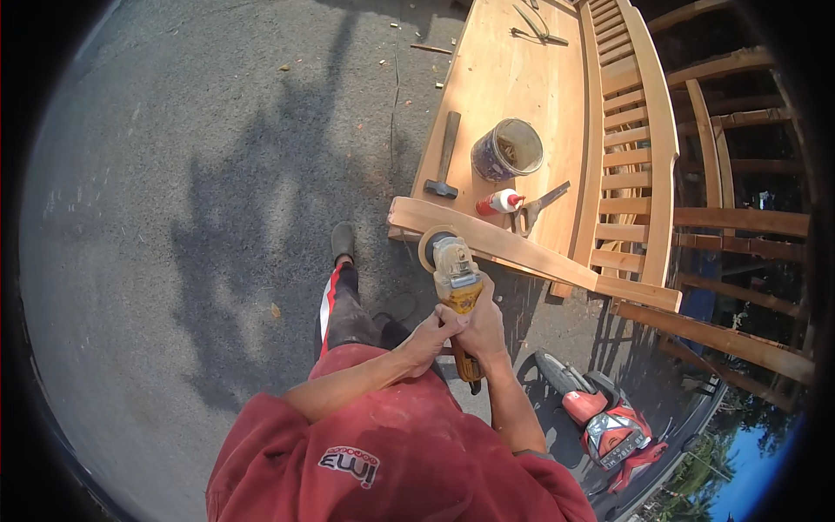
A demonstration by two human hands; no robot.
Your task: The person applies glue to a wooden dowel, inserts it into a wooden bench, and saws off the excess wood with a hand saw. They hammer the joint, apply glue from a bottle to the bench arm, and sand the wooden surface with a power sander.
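Note:
A yellow angle grinder point(461, 297) with a round sanding disc point(428, 254) is in both my hands. My right hand point(484, 329) is wrapped round its body, and my left hand point(426, 341) grips it from the other side, the fingers close to the right hand's. The disc lies against or just beside the rounded end of a wooden armrest point(500, 242); actual contact cannot be made out. That armrest belongs to a slatted wooden bench, whose plank seat point(557, 83) stretches away beyond it.
On the seat are a hammer point(447, 157), a bucket point(487, 157), a white-and-red glue bottle point(499, 203), a handsaw point(541, 207) and a plier-like tool point(541, 28). Bench slats point(626, 160) rise at right, with more timber frames point(739, 222) beyond. A red motorcycle point(609, 426) stands lower right.

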